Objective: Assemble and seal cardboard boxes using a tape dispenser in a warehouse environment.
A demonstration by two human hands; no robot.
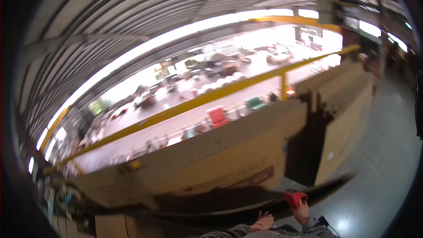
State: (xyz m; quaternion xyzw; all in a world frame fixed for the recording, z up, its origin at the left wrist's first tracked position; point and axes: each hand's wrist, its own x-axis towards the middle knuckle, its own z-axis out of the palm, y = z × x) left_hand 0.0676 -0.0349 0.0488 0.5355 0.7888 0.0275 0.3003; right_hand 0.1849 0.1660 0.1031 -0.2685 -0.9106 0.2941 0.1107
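Ribbed roofing (145,0) arches over a wide, bright hall in the head view, and a large cardboard stack (229,161) serves as landmark. Just beyond the stack runs a yellow railing (194,102); past that, a red chair (217,117) and a green chair (255,103) show, both blurred. Grey floor (374,136) stretches to the right of the stack. On the near side of the stack, toward its right end, the right hand (301,211) grasps a red handheld object (294,197), its exact kind too blurred to tell. Left of it, also before the stack, is the left hand (264,220); whether its fingers grip anything I cannot tell.
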